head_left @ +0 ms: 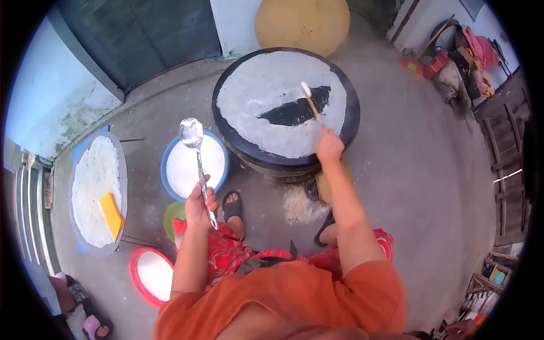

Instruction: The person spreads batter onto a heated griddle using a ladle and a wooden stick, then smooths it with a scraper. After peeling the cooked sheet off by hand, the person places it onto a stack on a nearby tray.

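The right hand (pixel 330 146) is shut tight round a thin wooden stick (pixel 311 105). The stick's white end rests on the big round plate (pixel 355 113) in the upper middle of the frame. A thin white batter layer (pixel 255 96) covers most of the plate. A dark bare patch (pixel 292 112) is left in the middle, right beside the stick's tip.

The left hand (pixel 199 203) is wrapped round the handle of a metal ladle (pixel 191 133). The ladle points up over the blue bowl (pixel 164 167) of white batter at centre left. Its cup looks empty, but it is hard to be sure from here.

What could go wrong? If the plate is hot (it looks like a cooking plate), the batter may go hard before the bare patch is filled. That would leave a hole. Pushing the stick down too hard could rip the thin layer. The right arm reaches over the plate's black rim, so dipping lower could mean a burn. If the ladle tips, drops could land on the foot (pixel 232 207) just beside that hand.
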Demonstrator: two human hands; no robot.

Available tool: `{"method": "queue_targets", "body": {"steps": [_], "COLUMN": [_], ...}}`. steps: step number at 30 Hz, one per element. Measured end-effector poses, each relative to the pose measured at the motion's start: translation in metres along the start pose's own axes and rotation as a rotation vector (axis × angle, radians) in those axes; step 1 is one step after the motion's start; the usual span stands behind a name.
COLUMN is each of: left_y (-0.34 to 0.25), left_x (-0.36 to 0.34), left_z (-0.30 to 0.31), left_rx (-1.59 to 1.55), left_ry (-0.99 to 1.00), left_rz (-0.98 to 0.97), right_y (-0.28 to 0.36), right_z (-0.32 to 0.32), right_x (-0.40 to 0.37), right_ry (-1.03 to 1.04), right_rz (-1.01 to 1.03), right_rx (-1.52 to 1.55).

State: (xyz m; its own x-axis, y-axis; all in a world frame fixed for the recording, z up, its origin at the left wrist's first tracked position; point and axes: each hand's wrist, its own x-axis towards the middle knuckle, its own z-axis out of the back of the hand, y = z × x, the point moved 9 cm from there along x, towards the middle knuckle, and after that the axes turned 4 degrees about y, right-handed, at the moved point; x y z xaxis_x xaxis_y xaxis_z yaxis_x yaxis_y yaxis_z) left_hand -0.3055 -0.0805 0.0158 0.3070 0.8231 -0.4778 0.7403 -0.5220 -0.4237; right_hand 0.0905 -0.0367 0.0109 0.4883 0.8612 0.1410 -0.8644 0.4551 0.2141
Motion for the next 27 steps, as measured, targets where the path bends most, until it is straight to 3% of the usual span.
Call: {"method": "queue_targets", "body": {"steps": [5,6,8,9,11,14,16,18,19,21,25,27], "left_y": [0.0,0.0,0.0,0.001,0.001,0.003,0.004,0.003,0.003,0.004,0.01,0.01], "left_x": [0.003,0.003,0.004,0.004,0.001,0.004,0.005,0.006,0.007,0.008,0.007,0.008], "left_z": [0.003,0.004,0.001,-0.001,0.001,0.001,0.004,0.005,0.005,0.002,0.001,0.001], "left_rx": [-0.013,-0.03,-0.037,-0.023,-0.004,-0.003,-0.043,-0.042,-0.028,-0.016,0.016,0.022], "left_ry": [-0.022,-0.039,-0.039,-0.023,-0.016,-0.001,-0.016,-0.03,-0.016,-0.004,-0.017,-0.023], "left_rz": [-0.008,-0.018,-0.018,-0.01,0.001,0.014,0.008,-0.001,-0.005,-0.012,0.026,0.035], "right_y": [-0.012,-0.002,0.028,0.023,-0.011,-0.04,-0.048,-0.067,-0.073,-0.089,-0.14,-0.139], "right_z": [0.02,0.016,0.009,0.005,-0.002,0.023,0.029,-0.003,-0.012,-0.022,-0.032,-0.041], "right_x": [-0.022,-0.032,-0.045,-0.037,-0.012,0.0,-0.006,-0.012,-0.008,0.001,0.042,0.048], "right_ry": [0.056,-0.093,-0.076,-0.076,-0.033,-0.09,-0.016,0.051,0.05,0.032,-0.015,0.127], "right_rz": [-0.208,-0.1,0.126,0.119,-0.022,-0.072,-0.135,-0.248,-0.246,-0.164,-0.256,-0.217], "right_rx": [0.228,0.251,0.162,0.174,-0.06,-0.074,-0.057,0.268,0.269,0.59,0.581,0.573]}}
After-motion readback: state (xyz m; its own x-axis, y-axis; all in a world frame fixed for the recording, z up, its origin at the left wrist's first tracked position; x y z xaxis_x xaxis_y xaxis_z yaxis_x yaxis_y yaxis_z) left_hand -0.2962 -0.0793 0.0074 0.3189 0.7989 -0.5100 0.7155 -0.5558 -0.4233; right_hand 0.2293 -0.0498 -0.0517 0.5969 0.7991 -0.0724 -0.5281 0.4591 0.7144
